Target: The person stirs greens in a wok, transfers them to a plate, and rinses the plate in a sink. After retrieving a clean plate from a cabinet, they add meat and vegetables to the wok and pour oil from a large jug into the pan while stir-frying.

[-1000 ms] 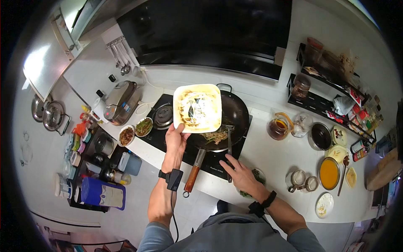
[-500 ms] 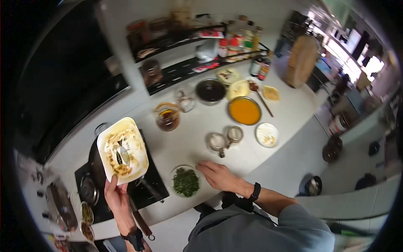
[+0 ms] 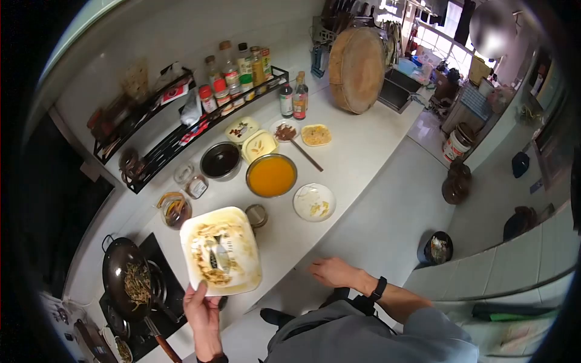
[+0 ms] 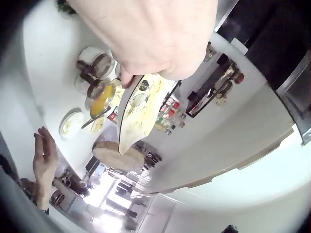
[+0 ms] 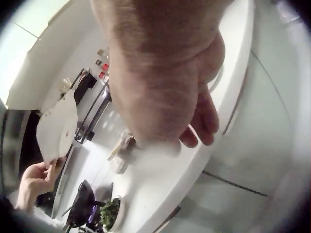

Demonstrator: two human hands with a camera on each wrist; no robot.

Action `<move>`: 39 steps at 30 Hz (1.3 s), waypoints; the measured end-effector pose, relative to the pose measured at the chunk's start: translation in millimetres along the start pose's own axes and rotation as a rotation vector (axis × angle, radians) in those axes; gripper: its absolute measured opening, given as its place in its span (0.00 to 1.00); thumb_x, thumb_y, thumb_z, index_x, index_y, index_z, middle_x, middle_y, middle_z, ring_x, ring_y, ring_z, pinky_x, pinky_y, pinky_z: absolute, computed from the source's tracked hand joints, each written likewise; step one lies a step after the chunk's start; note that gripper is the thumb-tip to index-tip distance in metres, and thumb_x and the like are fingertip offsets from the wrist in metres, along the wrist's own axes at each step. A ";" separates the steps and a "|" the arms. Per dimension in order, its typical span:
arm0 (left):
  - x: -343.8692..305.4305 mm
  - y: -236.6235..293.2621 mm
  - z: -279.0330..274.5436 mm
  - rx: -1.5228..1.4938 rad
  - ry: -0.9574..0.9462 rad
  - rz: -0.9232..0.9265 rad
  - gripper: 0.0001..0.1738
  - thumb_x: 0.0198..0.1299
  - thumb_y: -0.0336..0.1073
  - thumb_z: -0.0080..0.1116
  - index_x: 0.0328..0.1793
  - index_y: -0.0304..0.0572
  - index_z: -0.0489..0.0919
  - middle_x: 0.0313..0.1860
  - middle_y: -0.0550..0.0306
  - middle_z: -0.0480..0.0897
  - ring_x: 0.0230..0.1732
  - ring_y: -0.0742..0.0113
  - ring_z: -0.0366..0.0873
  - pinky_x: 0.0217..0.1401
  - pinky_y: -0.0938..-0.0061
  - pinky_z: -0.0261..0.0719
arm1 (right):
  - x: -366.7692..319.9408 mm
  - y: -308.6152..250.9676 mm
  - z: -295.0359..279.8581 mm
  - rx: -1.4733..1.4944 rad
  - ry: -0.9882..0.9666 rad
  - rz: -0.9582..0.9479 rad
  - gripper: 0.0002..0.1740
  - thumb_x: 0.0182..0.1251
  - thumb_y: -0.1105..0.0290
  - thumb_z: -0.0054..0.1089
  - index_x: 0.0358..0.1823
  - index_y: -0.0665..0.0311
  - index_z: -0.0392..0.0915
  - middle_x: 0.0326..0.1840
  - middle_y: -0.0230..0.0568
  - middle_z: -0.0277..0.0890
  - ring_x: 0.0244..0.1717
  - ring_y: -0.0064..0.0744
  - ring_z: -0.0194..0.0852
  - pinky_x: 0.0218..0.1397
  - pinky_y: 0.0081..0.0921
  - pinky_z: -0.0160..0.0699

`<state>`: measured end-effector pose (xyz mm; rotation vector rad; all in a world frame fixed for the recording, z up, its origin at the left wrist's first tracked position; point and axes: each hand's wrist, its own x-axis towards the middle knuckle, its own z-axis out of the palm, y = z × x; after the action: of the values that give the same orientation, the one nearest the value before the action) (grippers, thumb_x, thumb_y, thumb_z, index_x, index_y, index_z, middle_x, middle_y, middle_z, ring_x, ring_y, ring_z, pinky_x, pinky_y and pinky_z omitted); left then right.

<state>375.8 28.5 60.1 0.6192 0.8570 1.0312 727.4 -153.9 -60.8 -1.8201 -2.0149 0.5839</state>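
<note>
My left hand (image 3: 203,314) grips the near edge of a squarish cream plate (image 3: 249,242), thumb on the rim. Brown sauce smears and a dark fish print show on the plate's face. It is held up above the counter's front part, hiding some of what stands behind it. In the left wrist view the plate (image 4: 127,116) appears nearly edge-on below the knuckles. My right hand (image 3: 336,272) holds nothing and hangs over the floor in front of the counter, its fingers loosely bent. The right wrist view shows its fingers (image 5: 206,121) pointing down.
A wok (image 3: 115,257) with shredded food sits on the stove at left. Along the counter (image 3: 357,157) stand a bowl of orange liquid (image 3: 272,175), a dark pot (image 3: 221,160), a white plate with scraps (image 3: 315,202) and several dishes. A bin (image 3: 437,249) stands on the floor at right.
The head view has swung right, away from the stove toward the counter's far end. My left hand has carried the plate rightward from over the wok. My right hand has moved away from the wok utensil.
</note>
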 end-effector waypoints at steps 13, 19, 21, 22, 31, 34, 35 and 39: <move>19.5 -257.9 263.3 0.009 -0.162 -0.351 0.14 0.79 0.25 0.57 0.67 0.29 0.81 0.58 0.43 0.90 0.52 0.51 0.94 0.52 0.57 1.00 | -241.6 218.6 -107.0 -0.093 -0.147 0.533 0.16 0.74 0.62 0.66 0.58 0.59 0.86 0.54 0.52 0.87 0.55 0.58 0.88 0.60 0.52 0.86; 58.8 -339.6 385.1 0.089 -0.272 -0.475 0.16 0.79 0.26 0.58 0.69 0.27 0.78 0.59 0.40 0.89 0.53 0.47 0.94 0.57 0.51 0.98 | -297.8 283.6 -125.3 -0.010 0.017 0.702 0.18 0.74 0.61 0.67 0.60 0.59 0.86 0.54 0.51 0.87 0.54 0.58 0.88 0.59 0.52 0.88; 81.0 -376.4 424.0 0.125 -0.325 -0.519 0.17 0.80 0.27 0.59 0.70 0.27 0.77 0.60 0.40 0.89 0.54 0.47 0.93 0.59 0.50 0.98 | -319.0 317.0 -133.0 0.017 0.072 0.722 0.19 0.74 0.59 0.68 0.61 0.59 0.86 0.55 0.50 0.88 0.54 0.58 0.89 0.60 0.51 0.88; 92.9 -396.3 441.0 0.133 -0.348 -0.544 0.17 0.80 0.27 0.58 0.70 0.27 0.76 0.61 0.40 0.88 0.54 0.47 0.93 0.59 0.49 0.98 | -328.6 332.3 -137.6 0.037 0.062 0.785 0.20 0.74 0.59 0.68 0.62 0.58 0.86 0.55 0.50 0.88 0.54 0.58 0.89 0.60 0.51 0.88; 170.6 -530.7 675.9 0.242 -0.520 -0.655 0.17 0.81 0.29 0.57 0.70 0.29 0.73 0.62 0.42 0.87 0.59 0.50 0.92 0.67 0.47 0.92 | -412.6 482.3 -218.8 0.126 0.178 1.104 0.20 0.73 0.58 0.68 0.61 0.60 0.87 0.52 0.53 0.90 0.54 0.58 0.89 0.61 0.51 0.87; 189.7 -563.7 761.7 0.297 -0.579 -0.691 0.17 0.83 0.31 0.55 0.71 0.30 0.74 0.64 0.43 0.87 0.60 0.50 0.91 0.68 0.50 0.91 | -432.7 528.4 -236.5 0.172 0.137 1.185 0.20 0.75 0.58 0.67 0.61 0.61 0.87 0.54 0.55 0.90 0.58 0.59 0.88 0.64 0.53 0.86; 195.2 -575.2 782.6 0.289 -0.628 -0.716 0.17 0.83 0.32 0.54 0.72 0.30 0.75 0.64 0.43 0.87 0.61 0.51 0.91 0.68 0.51 0.91 | -436.3 544.5 -242.6 0.182 0.070 1.240 0.20 0.76 0.59 0.66 0.62 0.62 0.88 0.57 0.56 0.89 0.61 0.59 0.87 0.66 0.54 0.85; 212.2 -629.1 855.4 0.316 -0.600 -0.785 0.18 0.84 0.32 0.53 0.73 0.31 0.76 0.66 0.44 0.87 0.61 0.51 0.90 0.70 0.50 0.90 | -450.5 608.2 -280.8 0.306 0.090 1.243 0.20 0.74 0.59 0.67 0.60 0.62 0.89 0.57 0.56 0.90 0.60 0.59 0.88 0.66 0.54 0.86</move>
<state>1449.2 -71.1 -41.6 0.7167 0.6320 -0.0191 1435.3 -533.8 -140.2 -2.6262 -0.4633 0.9945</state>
